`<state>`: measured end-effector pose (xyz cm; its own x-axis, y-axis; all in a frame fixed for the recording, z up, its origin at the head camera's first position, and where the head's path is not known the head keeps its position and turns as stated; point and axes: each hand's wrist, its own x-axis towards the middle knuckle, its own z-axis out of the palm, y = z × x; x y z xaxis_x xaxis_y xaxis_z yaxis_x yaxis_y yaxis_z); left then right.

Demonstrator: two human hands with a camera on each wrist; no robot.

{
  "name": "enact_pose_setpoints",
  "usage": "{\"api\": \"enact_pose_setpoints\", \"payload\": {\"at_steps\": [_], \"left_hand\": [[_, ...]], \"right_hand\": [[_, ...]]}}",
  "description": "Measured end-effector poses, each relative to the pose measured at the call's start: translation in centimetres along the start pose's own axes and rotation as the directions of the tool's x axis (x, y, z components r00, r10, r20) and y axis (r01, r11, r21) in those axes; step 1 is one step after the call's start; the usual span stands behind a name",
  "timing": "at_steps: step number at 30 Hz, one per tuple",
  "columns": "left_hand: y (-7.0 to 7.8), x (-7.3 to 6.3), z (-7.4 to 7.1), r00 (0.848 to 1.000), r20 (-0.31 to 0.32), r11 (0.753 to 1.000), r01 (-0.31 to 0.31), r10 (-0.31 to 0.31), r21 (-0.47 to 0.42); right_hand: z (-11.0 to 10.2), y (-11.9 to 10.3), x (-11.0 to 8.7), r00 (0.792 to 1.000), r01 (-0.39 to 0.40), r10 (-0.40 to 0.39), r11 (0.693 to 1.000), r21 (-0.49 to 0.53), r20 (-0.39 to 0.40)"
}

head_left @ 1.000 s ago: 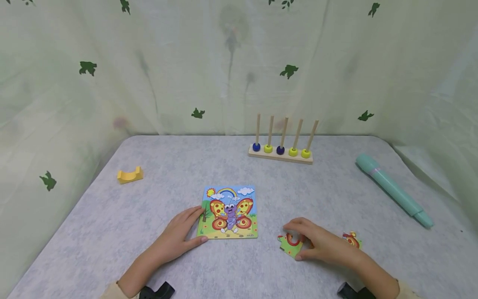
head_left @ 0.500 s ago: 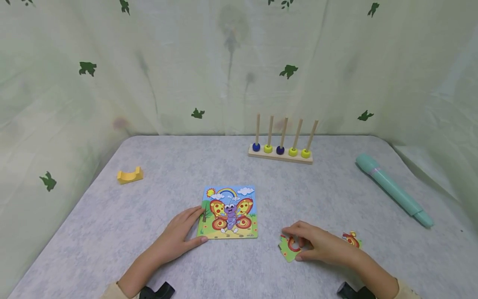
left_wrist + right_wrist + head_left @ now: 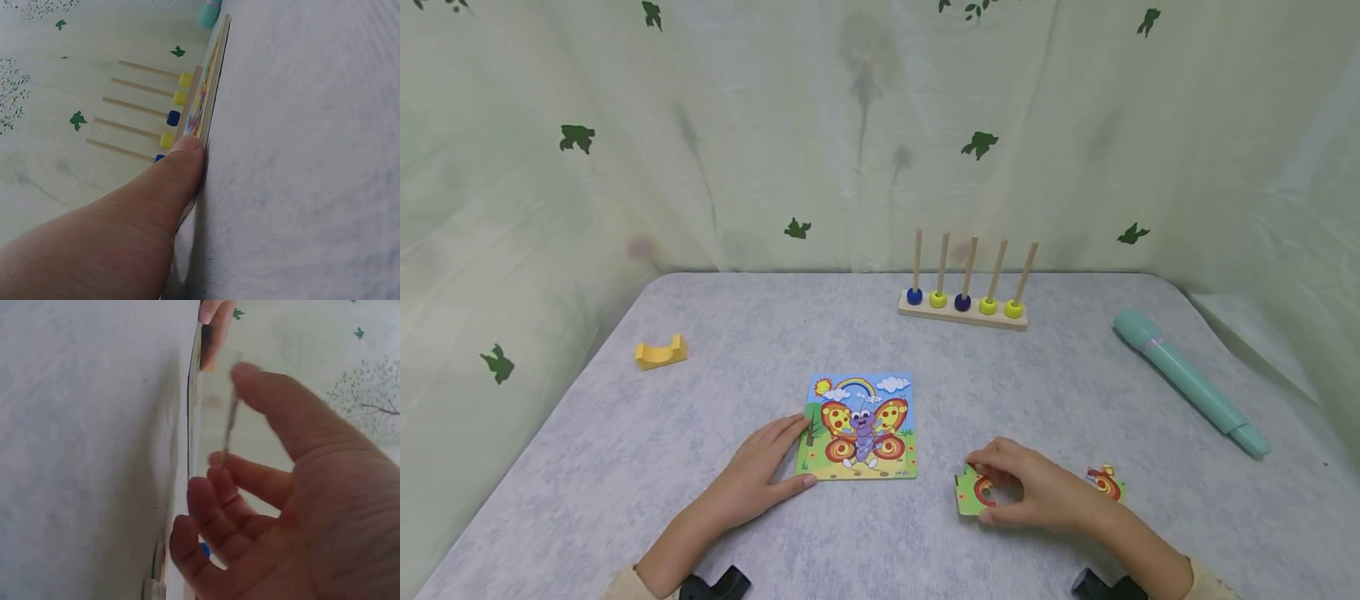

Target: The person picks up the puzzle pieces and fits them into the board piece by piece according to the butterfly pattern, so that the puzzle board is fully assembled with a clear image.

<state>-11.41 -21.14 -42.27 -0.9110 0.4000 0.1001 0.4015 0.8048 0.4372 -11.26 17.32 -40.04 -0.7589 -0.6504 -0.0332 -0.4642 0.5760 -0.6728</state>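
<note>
A square butterfly puzzle (image 3: pixel 865 427) lies on the table. My left hand (image 3: pixel 756 475) rests at its left side, fingers along the edge and the thumb at the lower left corner. In the left wrist view the thumb (image 3: pixel 181 159) touches the puzzle's edge. To the right of the puzzle, my right hand (image 3: pixel 1037 487) pinches a green and red puzzle piece (image 3: pixel 968 493) between thumb and fingers. The right wrist view shows this piece (image 3: pixel 231 425) edge-on, raised off the table. Behind the right wrist lies another puzzle piece (image 3: pixel 1107 482), partly covered by the arm.
At the back stands a wooden peg rack (image 3: pixel 962 312) with blue and yellow beads. A teal microphone-shaped stick (image 3: pixel 1191 383) lies at the right, and a yellow curved block (image 3: pixel 661 352) sits at the left. A pale curtain (image 3: pixel 820 125) hangs around the table (image 3: pixel 737 333).
The piece in my right hand has turned so its straight edges line up more squarely, and it has shifted slightly left. My left hand and the puzzle stay put.
</note>
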Motion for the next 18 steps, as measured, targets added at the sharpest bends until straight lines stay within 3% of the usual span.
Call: {"api": "enact_pose_setpoints", "payload": {"at_steps": [10,15,18], "left_hand": [[-0.2,0.0,0.0,1.000,0.002,1.000,-0.005,0.005,-0.002],[-0.3,0.0,-0.1,1.000,0.002,1.000,-0.011,0.012,-0.017],[-0.4,-0.1,-0.2,1.000,0.001,0.999,-0.024,0.024,-0.030]], "right_hand": [[-0.2,-4.0,2.3,0.974,0.114,-0.109,0.993,0.010,-0.200],[0.5,-6.2,4.9,0.946,0.213,-0.197,0.976,0.034,-0.257],[1.2,-7.3,6.5,0.941,0.230,-0.211,0.972,0.043,-0.265]]}}
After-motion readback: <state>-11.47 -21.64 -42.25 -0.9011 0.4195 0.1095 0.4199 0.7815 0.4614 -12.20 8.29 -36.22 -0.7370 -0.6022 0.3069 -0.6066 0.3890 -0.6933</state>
